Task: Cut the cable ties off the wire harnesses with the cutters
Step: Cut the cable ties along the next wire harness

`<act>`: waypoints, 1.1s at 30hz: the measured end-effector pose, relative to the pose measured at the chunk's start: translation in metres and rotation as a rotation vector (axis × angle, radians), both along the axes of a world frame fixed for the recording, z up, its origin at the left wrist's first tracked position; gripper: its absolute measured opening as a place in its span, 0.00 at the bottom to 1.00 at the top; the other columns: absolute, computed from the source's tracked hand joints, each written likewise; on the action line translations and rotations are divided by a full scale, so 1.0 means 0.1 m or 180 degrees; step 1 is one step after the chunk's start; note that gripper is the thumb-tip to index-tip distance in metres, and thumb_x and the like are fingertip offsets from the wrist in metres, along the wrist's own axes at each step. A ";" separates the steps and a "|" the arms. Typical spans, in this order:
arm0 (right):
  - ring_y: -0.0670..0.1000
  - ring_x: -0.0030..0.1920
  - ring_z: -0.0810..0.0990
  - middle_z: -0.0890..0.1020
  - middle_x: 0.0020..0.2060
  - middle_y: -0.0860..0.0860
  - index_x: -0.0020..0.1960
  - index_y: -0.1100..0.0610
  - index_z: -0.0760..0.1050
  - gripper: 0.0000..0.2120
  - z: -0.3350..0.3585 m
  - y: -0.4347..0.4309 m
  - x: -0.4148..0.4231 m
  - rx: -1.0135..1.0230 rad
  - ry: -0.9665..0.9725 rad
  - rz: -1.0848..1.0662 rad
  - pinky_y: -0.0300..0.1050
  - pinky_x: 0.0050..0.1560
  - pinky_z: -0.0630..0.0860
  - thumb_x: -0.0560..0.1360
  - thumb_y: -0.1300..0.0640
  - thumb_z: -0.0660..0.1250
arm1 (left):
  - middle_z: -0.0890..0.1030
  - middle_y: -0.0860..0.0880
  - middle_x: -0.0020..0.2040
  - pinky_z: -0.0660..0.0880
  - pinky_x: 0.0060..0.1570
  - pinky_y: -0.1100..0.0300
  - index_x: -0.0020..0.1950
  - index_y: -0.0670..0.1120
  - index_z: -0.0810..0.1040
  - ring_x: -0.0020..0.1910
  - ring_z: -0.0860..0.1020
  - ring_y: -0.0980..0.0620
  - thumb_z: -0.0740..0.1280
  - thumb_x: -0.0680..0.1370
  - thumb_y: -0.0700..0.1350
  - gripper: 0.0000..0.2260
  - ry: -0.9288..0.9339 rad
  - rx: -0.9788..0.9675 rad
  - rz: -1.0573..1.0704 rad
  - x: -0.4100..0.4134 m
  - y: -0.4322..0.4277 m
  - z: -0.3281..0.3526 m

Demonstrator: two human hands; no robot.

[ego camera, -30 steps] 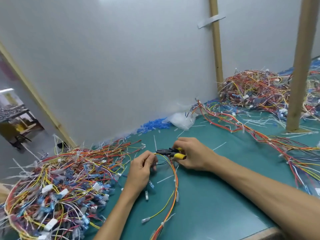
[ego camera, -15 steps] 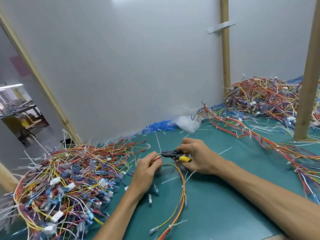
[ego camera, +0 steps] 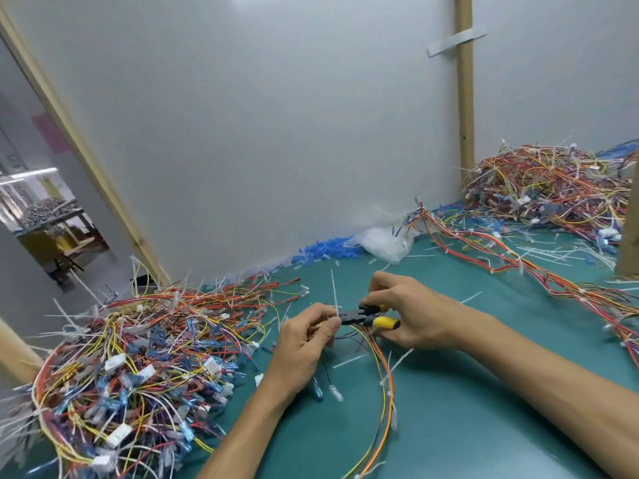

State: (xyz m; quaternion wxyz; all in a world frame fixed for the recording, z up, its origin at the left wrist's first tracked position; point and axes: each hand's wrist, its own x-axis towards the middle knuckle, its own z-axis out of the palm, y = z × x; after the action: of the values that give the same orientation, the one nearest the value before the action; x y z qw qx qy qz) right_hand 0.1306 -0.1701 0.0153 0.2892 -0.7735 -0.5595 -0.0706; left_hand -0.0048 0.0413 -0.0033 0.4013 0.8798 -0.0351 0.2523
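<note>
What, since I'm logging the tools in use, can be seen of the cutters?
The cutters are small snips with a dark head and yellow grips, held roughly level above the green mat, nose pointing left. The right hand grips the handles, hiding most of them. The nose meets the wire harness pinched by the left hand, beside an upright white cable tie. Whether the jaws are closed cannot be told.

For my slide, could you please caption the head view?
Right hand holds cutters at a cable tie; left hand grips harness.
</note>
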 end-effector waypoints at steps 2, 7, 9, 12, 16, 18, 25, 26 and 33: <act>0.45 0.48 0.76 0.72 0.49 0.42 0.57 0.45 0.83 0.11 0.00 0.00 0.00 -0.0079 0.0005 0.0004 0.45 0.51 0.76 0.75 0.49 0.71 | 0.78 0.54 0.34 0.70 0.38 0.62 0.46 0.50 0.81 0.34 0.76 0.56 0.69 0.80 0.46 0.04 -0.0075 0.0209 0.0119 -0.01 -0.01 0.00; 0.45 0.56 0.76 0.75 0.55 0.43 0.69 0.43 0.76 0.24 -0.03 0.03 0.04 -0.0514 0.0203 -0.0146 0.44 0.59 0.76 0.74 0.45 0.73 | 0.77 0.57 0.35 0.73 0.40 0.54 0.42 0.50 0.80 0.37 0.76 0.53 0.68 0.78 0.43 0.05 -0.0285 0.0574 0.0470 -0.02 -0.06 0.01; 0.47 0.59 0.75 0.76 0.57 0.43 0.71 0.44 0.70 0.29 -0.02 0.01 0.09 -0.0683 0.0229 -0.0312 0.44 0.60 0.74 0.72 0.41 0.73 | 0.78 0.56 0.34 0.72 0.39 0.57 0.42 0.50 0.80 0.36 0.77 0.54 0.69 0.78 0.41 0.06 -0.0343 0.0515 0.0512 -0.01 -0.05 0.01; 0.50 0.54 0.74 0.75 0.54 0.44 0.62 0.44 0.69 0.26 -0.01 -0.03 0.12 -0.0702 0.0165 -0.0429 0.46 0.54 0.74 0.67 0.40 0.72 | 0.79 0.56 0.35 0.71 0.39 0.64 0.42 0.51 0.81 0.36 0.78 0.55 0.69 0.78 0.42 0.06 -0.0345 0.0412 0.0471 0.00 -0.04 -0.01; 0.48 0.48 0.73 0.73 0.49 0.45 0.55 0.47 0.76 0.25 0.05 -0.06 0.13 -0.0342 0.0200 -0.0438 0.47 0.50 0.73 0.66 0.34 0.77 | 0.80 0.53 0.35 0.72 0.39 0.65 0.42 0.51 0.81 0.35 0.78 0.55 0.70 0.78 0.41 0.07 -0.0304 0.0015 0.0430 0.01 -0.02 -0.01; 0.46 0.46 0.75 0.75 0.47 0.43 0.53 0.48 0.80 0.23 0.09 -0.09 0.14 -0.0131 0.0208 -0.0442 0.45 0.47 0.75 0.65 0.37 0.80 | 0.81 0.51 0.35 0.74 0.39 0.61 0.42 0.51 0.82 0.35 0.78 0.54 0.71 0.79 0.41 0.07 -0.0212 -0.0055 0.0376 0.00 0.02 0.00; 0.46 0.41 0.74 0.79 0.42 0.41 0.49 0.45 0.81 0.18 0.14 -0.11 0.10 0.0114 -0.0210 -0.0905 0.46 0.38 0.70 0.63 0.38 0.76 | 0.82 0.53 0.37 0.74 0.41 0.57 0.43 0.51 0.84 0.38 0.79 0.53 0.72 0.76 0.47 0.03 -0.0022 0.0040 0.0282 -0.06 0.08 0.03; 0.48 0.42 0.74 0.78 0.43 0.41 0.50 0.45 0.81 0.19 0.13 -0.11 0.10 0.0128 -0.0244 -0.1012 0.46 0.37 0.69 0.63 0.39 0.75 | 0.83 0.53 0.37 0.76 0.41 0.55 0.43 0.50 0.84 0.39 0.80 0.51 0.71 0.77 0.46 0.04 -0.0020 -0.0004 0.0310 -0.06 0.09 0.03; 0.55 0.47 0.76 0.77 0.48 0.46 0.53 0.49 0.79 0.18 0.19 -0.17 0.21 0.0577 -0.0119 -0.1864 0.47 0.42 0.65 0.65 0.50 0.77 | 0.85 0.52 0.40 0.73 0.45 0.61 0.43 0.47 0.86 0.43 0.81 0.54 0.72 0.80 0.40 0.07 -0.0290 -0.0094 0.0679 -0.02 0.14 0.04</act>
State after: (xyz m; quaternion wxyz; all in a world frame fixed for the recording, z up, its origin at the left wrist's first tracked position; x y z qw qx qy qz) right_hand 0.1513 -0.1876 0.0342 0.3141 -0.8715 -0.3093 -0.2148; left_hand -0.0068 0.0550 0.0009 0.3830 0.8601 0.0442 0.3339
